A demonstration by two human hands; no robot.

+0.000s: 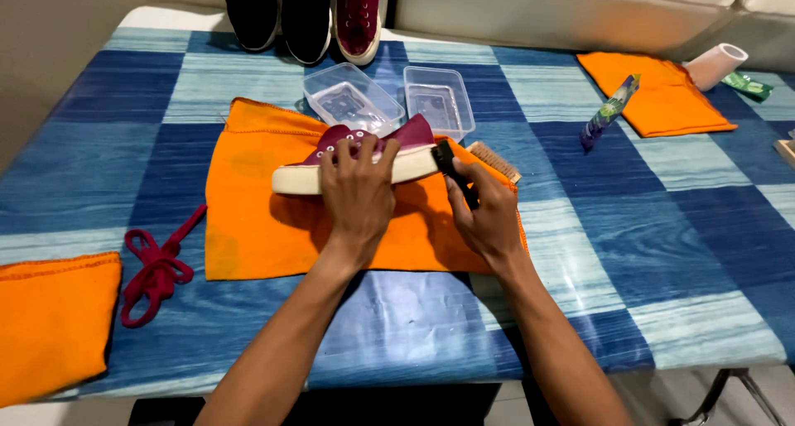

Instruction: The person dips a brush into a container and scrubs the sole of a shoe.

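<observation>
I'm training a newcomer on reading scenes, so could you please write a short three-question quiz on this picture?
1. True or false: the left hand presses on the maroon shoe.
2. What does the right hand hold? A) dark brush B) maroon lace C) paper roll
3. What colour is the cloth under the shoe?

Key: 1 true; 2 A; 3 orange.

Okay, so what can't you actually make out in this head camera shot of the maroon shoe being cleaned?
Head view only:
- Maroon canvas shoe with white sole: its middle is covered by the left hand.
- Small black brush: its bristle end is too small to see, and the right hand hides the handle.
- Three shoes at the table's far edge: cut off by the top frame edge.
- Clear plastic tubs: contents indiscernible.
</observation>
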